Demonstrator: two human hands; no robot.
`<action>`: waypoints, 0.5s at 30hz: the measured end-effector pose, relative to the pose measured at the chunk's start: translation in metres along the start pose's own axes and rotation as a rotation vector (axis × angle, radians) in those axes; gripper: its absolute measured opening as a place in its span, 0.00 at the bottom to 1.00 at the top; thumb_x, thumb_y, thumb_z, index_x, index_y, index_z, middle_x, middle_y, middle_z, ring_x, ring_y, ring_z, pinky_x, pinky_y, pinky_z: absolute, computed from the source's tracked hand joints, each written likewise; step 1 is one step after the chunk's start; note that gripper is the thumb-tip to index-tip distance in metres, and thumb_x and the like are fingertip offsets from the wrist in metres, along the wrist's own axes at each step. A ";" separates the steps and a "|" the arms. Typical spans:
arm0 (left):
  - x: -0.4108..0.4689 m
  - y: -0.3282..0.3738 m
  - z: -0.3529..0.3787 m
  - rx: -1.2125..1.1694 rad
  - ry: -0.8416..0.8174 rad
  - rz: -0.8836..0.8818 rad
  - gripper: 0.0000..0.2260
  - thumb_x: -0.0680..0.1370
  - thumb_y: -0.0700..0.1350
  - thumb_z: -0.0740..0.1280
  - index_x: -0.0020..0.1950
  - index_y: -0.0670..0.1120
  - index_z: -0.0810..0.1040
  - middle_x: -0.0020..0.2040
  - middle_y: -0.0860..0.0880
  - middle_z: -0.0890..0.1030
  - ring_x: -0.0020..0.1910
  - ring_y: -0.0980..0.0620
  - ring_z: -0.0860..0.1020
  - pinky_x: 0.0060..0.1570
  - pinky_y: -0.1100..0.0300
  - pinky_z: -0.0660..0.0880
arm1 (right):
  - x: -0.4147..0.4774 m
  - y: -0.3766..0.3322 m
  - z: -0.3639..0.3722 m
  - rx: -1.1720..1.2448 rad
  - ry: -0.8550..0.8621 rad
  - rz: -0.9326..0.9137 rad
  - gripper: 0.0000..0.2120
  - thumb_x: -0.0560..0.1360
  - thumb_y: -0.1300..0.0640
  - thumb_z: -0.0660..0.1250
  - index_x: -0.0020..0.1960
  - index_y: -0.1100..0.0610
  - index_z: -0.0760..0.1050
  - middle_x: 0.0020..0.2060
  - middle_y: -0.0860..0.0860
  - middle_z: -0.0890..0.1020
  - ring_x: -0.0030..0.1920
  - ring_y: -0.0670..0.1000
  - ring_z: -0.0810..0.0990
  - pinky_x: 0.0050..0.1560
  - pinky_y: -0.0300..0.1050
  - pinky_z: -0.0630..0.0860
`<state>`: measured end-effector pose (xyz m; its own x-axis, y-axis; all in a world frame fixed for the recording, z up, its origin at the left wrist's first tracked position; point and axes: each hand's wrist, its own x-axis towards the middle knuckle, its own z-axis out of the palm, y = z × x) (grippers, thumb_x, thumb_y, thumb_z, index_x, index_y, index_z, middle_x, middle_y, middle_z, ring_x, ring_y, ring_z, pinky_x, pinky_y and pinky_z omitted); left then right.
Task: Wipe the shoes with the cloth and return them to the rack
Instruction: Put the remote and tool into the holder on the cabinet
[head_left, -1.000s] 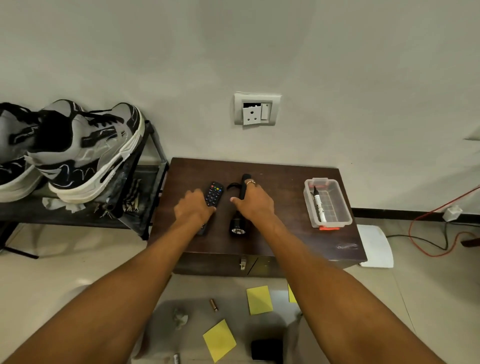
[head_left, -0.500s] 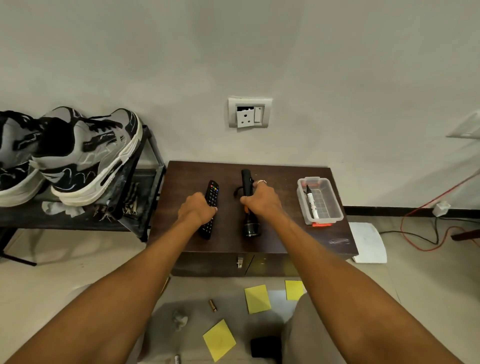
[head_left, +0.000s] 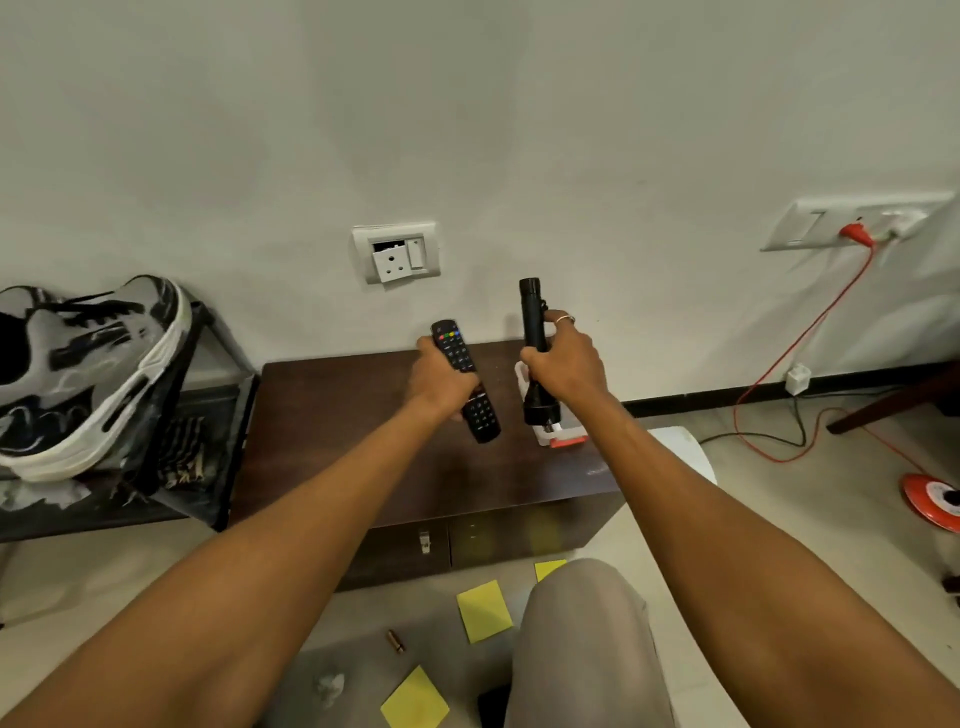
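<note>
Over cabinet (head_left: 363, 415): L fingers (head_left: 427, 347) grip remote (head_left: 456, 347), R fingers (head_left: 561, 318) grip torch (head_left: 532, 312); shoe (head_left: 88, 374) on rack (head_left: 221, 415)

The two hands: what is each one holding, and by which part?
The left hand grips the remote around its middle; the right hand grips the black flashlight around its barrel, above the wide head.

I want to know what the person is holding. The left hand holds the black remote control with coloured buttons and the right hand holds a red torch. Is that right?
Not quite. The head view shows that the long cylindrical torch in the right hand is black, not red. The left hand does hold the black remote control with coloured buttons.
</note>
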<state>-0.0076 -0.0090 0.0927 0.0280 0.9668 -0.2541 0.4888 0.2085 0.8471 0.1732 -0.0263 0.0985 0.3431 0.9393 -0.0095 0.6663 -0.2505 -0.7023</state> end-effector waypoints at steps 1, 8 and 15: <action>0.004 0.008 0.011 -0.014 -0.009 0.036 0.31 0.75 0.39 0.74 0.71 0.47 0.60 0.59 0.43 0.77 0.52 0.42 0.81 0.36 0.43 0.84 | 0.005 0.008 -0.005 -0.022 0.017 -0.002 0.30 0.71 0.51 0.69 0.72 0.48 0.67 0.46 0.50 0.84 0.46 0.54 0.83 0.46 0.47 0.78; 0.034 0.031 0.089 -0.079 -0.106 0.215 0.50 0.75 0.34 0.74 0.83 0.54 0.43 0.62 0.49 0.75 0.56 0.45 0.79 0.55 0.46 0.81 | 0.029 0.065 -0.012 -0.046 0.053 -0.008 0.31 0.77 0.54 0.73 0.76 0.50 0.64 0.55 0.54 0.84 0.55 0.57 0.83 0.57 0.55 0.81; 0.061 0.010 0.129 -0.010 -0.143 0.254 0.43 0.74 0.33 0.74 0.80 0.53 0.52 0.66 0.45 0.77 0.58 0.48 0.80 0.51 0.60 0.75 | 0.039 0.094 -0.006 -0.029 0.032 -0.056 0.28 0.78 0.55 0.70 0.76 0.50 0.65 0.52 0.53 0.84 0.52 0.56 0.84 0.52 0.53 0.82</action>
<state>0.1112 0.0327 0.0252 0.2717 0.9576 -0.0961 0.4420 -0.0355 0.8963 0.2534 -0.0147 0.0359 0.3250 0.9443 0.0522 0.7042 -0.2047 -0.6799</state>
